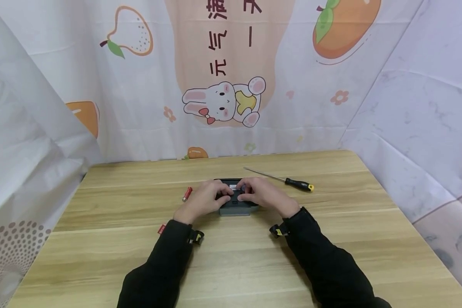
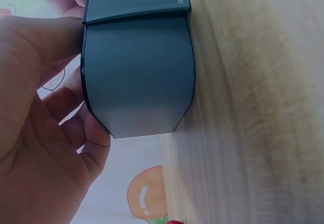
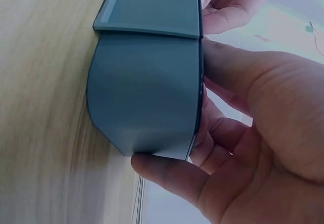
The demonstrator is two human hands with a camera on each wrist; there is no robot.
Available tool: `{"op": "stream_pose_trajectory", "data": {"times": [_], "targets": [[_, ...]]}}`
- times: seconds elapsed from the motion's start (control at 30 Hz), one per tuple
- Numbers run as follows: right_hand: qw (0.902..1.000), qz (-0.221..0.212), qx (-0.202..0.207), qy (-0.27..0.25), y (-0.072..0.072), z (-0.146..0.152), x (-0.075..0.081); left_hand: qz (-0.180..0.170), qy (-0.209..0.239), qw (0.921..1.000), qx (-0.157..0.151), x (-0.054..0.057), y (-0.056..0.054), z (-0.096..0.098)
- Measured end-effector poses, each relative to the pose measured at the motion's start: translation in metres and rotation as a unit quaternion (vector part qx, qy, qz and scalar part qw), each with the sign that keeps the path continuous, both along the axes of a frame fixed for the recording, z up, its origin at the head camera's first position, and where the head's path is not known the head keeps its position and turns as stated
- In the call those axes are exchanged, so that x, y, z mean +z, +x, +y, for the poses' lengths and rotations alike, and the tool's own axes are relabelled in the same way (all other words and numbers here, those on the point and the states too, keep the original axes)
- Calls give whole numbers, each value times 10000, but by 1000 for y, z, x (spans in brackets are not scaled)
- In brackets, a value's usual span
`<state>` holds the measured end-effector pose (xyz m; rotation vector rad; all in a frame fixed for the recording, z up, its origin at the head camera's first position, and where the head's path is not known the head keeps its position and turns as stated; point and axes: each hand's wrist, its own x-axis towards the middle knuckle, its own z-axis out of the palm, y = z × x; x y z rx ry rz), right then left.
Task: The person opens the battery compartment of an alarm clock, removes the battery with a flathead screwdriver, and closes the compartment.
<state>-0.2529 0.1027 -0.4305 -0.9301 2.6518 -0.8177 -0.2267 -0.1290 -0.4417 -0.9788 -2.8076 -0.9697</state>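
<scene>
A dark grey box-shaped device [image 1: 235, 211] lies on the table with its black, labelled face up. My left hand [image 1: 209, 196] bends over its left part, thumb and fingers at the upper face. Opposite it, my right hand [image 1: 262, 193] grips the right part. In the left wrist view, the left thumb meets the top edge of the device [image 2: 139, 77], and the other fingers curl behind. The right wrist view has one right finger along the end wall of the device [image 3: 147, 90] and the thumb at its upper edge. The palms partly hide the upper face.
A screwdriver [image 1: 299, 185] with a black and yellow handle lies behind and right of the device, its shaft pointing left. Left of the left hand is a small red battery [image 1: 187, 193]. A printed curtain [image 1: 138, 107] hangs along the back of the wooden table [image 1: 231, 273].
</scene>
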Motion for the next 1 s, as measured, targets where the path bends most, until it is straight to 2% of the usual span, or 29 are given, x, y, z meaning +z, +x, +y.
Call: {"op": "stream_pose_trajectory", "data": {"times": [0.27,0.43,0.57,0.67,0.73,0.87,1.0], "targets": [[10000,-32,94,-8,1,2,2,73,-74,9999,-32,-1,0,1],[9991,47,411,-95,-1,5,2,109,-89,9998,-109,0,1,0],[9969,415,668,-89,-3,12,1,141,-129,9996,-186,1,1,0],[9962,645,577,-52,-3,19,5,212,-96,9995,-204,2,0,1],[9973,579,445,-70,-3,23,8,215,-44,9996,-183,3,1,1],[9997,125,163,-119,-3,28,14,326,24,9994,-87,5,1,0],[9998,-170,126,-46,-5,33,15,482,36,9988,13,5,2,-2]]}}
